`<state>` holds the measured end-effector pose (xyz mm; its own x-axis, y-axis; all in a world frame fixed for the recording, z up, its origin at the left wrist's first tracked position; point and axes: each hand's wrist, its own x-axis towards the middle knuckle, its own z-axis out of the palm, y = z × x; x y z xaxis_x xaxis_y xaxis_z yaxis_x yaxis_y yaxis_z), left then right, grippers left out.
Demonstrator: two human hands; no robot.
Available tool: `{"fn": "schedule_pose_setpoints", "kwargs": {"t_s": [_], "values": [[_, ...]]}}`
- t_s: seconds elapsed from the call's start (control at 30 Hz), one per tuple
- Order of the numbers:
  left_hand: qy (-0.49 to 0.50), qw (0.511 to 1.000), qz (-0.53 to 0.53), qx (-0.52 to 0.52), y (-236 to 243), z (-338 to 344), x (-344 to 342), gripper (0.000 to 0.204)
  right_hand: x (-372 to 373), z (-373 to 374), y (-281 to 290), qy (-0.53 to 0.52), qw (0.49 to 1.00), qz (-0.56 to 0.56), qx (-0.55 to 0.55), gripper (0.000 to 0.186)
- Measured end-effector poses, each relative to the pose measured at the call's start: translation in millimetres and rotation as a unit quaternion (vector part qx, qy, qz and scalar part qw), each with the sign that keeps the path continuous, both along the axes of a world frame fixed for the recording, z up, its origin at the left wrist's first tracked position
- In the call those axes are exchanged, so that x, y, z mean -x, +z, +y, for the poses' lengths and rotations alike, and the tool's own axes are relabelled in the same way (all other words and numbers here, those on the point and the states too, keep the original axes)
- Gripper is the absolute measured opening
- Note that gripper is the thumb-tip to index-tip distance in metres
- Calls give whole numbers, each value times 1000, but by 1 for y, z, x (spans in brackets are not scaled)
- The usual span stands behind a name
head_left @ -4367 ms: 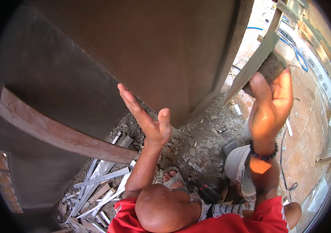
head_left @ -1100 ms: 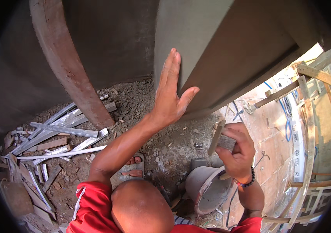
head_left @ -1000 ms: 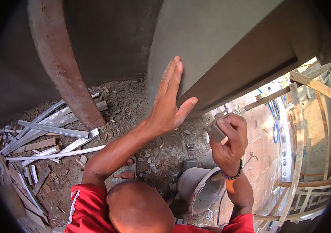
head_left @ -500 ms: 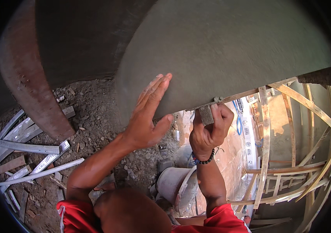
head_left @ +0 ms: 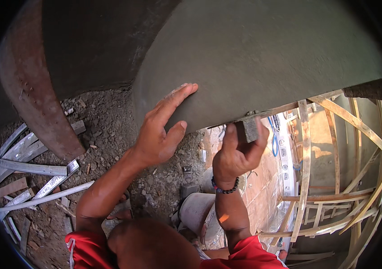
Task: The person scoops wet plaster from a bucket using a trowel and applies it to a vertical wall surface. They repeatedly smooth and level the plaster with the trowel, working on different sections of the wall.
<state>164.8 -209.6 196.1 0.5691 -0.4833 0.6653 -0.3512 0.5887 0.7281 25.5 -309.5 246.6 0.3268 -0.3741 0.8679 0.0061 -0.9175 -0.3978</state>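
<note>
A smooth grey plastered wall [head_left: 262, 54] fills the upper middle, its lower edge running toward the right. My left hand [head_left: 159, 127] has its fingers stretched out and thumb apart, the fingertips at the wall's surface; whether they press on it I cannot tell. It holds nothing. At the wall's lower edge, my right hand [head_left: 238, 154], a dark bead bracelet on its wrist, pinches a small grey rough-faced block [head_left: 248, 131] between thumb and fingers. Whether the block is foam or stone is unclear. Small lumps of wet mortar [head_left: 252, 113] sit on the edge just above it.
White buckets [head_left: 196, 213] stand below my hands. Metal channels [head_left: 25, 166] and a pale pipe [head_left: 47, 197] lie on rubble at left, near a reddish-brown upright board [head_left: 36, 89]. Wooden strips [head_left: 305, 170] form a frame at right, beside a blue cable [head_left: 275, 136].
My left hand has shifted slightly left and down. My right hand has drawn slightly back and left, and the block in it has turned a little.
</note>
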Motion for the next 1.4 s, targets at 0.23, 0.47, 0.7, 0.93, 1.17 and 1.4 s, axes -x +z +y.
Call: {"fn": "schedule_pose_setpoints", "kwargs": {"t_s": [0.23, 0.47, 0.7, 0.93, 1.17, 1.4], "values": [[-4, 1000, 12, -18, -2, 4, -3, 60, 64, 24, -29, -53, 967, 250, 0, 44], [33, 998, 43, 8, -3, 3, 3, 54, 105, 42, 132, -94, 953, 219, 188, 49], [-125, 991, 3, 54, 14, 45, 28, 41, 89, 83, 108, 186, 804, 107, -555, 55], [-448, 882, 127, 71, 31, 60, 42, 52, 75, 89, 39, 380, 581, 88, -715, 47], [-163, 954, 246, 58, 60, 63, 16, 41, 65, 79, -24, 426, 415, 104, -797, 30], [84, 996, -11, 16, 86, 17, -1, 26, 93, 100, -46, 302, 513, 145, -791, 22]]}}
